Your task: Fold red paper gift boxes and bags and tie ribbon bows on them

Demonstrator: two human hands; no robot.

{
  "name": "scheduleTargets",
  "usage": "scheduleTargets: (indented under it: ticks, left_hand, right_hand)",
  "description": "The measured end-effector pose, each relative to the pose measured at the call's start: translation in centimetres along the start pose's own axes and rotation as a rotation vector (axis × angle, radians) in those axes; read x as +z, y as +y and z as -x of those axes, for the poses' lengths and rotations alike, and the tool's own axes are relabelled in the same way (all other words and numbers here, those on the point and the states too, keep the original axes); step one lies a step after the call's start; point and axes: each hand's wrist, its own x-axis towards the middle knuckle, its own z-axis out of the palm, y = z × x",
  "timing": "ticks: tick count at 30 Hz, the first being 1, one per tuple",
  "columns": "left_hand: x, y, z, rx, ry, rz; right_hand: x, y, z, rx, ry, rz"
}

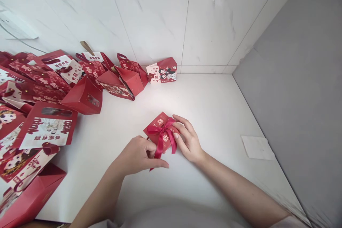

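A small red gift box (155, 121) with gold lettering sits in front of me on the white table, between my hands. Tied around it is a crimson satin ribbon (161, 131), its bow on top and its tails hanging toward me. My right hand (188, 139) grips the box's right side, fingertips and thumb on its face. At the near left corner, my left hand (140, 155) has its fingers curled against the box beside a ribbon tail. Its thumb points right, off the box; some of its fingertips are hidden.
Many red and white gift boxes with handles crowd the left side, among them a red one with a window (48, 112). A cartoon-printed box (167, 70) stands by the tiled wall. On the right lies a flat white piece (258, 147), near a grey panel (299, 78).
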Motion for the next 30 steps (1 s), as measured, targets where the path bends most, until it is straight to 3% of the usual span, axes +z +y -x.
scheduleTargets:
  ticks: [4,6,7,10,14,21,25,30]
  left_hand:
    - [-0.4,-1.3,-0.5,0.265,0.590,-0.092]
    - [-0.6,-1.8,-1.1,0.238,0.839,-0.082]
    - [-0.6,-2.0,-1.4,0.220,0.888,-0.053]
    - [-0.6,-2.9,-2.7,0.281,0.813,0.098]
    - [-0.1,-4.3,-3.8,0.336,0.642,0.169]
    - [0.0,-3.6,-3.5,0.340,0.595,0.158]
    - [0.3,-3.1,-3.5,0.256,0.700,0.169]
    - [1.2,-2.5,-3.6,0.169,0.855,0.113]
  right_hand:
    - [0.1,0.1,0.2,-0.041,0.136,-0.062]
    - [0.0,0.0,0.3,-0.046,0.231,-0.035]
    - [-0.1,0.0,0.4,-0.031,0.270,-0.035]
    - [-0.1,-0.1,0.8,0.074,0.296,-0.148]
    - [-0.1,0.0,1.3,0.187,0.186,-0.279]
    - [-0.2,0.2,1.1,0.111,0.126,-0.258]
    - [0.0,0.3,1.0,0.087,0.150,-0.200]
    - [-0.2,0.2,1.4,0.245,0.019,-0.328]
